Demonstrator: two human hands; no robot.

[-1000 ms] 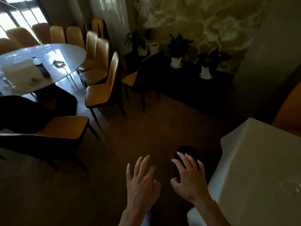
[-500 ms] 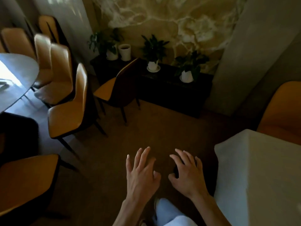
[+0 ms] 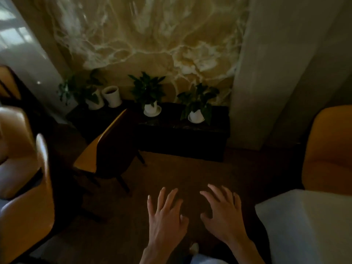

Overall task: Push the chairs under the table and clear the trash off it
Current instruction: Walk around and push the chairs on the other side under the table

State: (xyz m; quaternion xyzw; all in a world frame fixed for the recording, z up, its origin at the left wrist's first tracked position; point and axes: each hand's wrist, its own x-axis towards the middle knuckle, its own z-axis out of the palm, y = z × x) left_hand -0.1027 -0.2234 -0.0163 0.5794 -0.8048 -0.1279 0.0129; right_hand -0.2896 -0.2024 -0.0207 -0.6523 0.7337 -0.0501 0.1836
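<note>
My left hand (image 3: 166,216) and my right hand (image 3: 223,214) hover side by side over the dark floor, palms down, fingers spread, holding nothing. An orange chair with a dark back (image 3: 102,149) stands apart ahead of me to the left, turned away from the cabinet. Another orange chair (image 3: 24,212) fills the lower left, blurred, with a paler one (image 3: 13,149) behind it. A further orange chair (image 3: 327,149) is at the right edge. The dining table and the trash on it are out of view.
A white-covered surface (image 3: 308,225) juts in at the lower right. A low dark cabinet (image 3: 181,141) stands against the marbled wall and carries several potted plants (image 3: 150,98) in white pots. A pale pillar (image 3: 266,73) rises on the right.
The view has swung right: the glass table has left the frame and the cabinet with plants now sits ahead. Both hands stay spread and empty in front of me.
</note>
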